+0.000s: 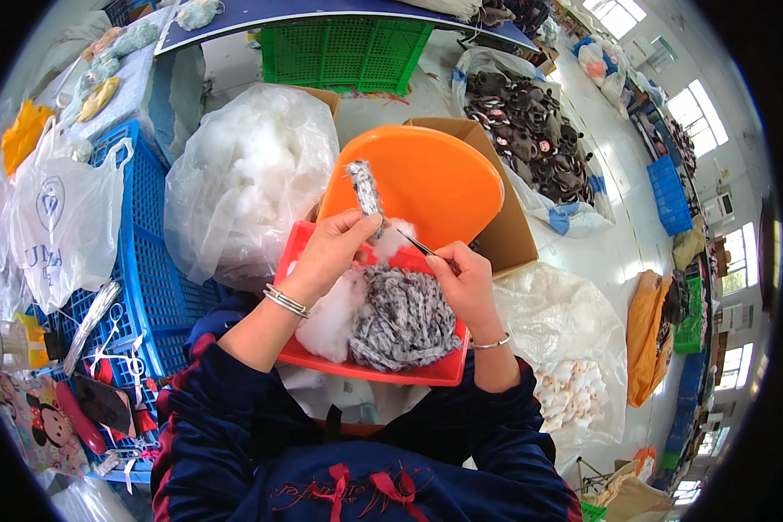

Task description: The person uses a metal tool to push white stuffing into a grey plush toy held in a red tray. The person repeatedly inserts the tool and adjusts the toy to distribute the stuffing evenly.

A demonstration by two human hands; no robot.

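Observation:
My left hand (329,248) pinches the lower end of a narrow tube of grey-and-black mottled plush (364,187), which points up and away from me. In my right hand (464,278) is a pair of dark tweezers (416,243), its tips at a small tuft of white stuffing (395,240) beside the plush tube. Under both hands lies a red tray (409,378) on my lap. A heap of similar grey mottled plush pieces (406,317) fills its right part, and a wad of white fibre stuffing (332,320) its left part.
An orange chair seat (418,178) stands just beyond the tray, before a cardboard box (506,217). At left are a clear bag of stuffing (257,165) and a blue crate (143,235) holding scissors (134,365). Bags of dark plush pieces (535,130) and pale pieces (574,391) lie right.

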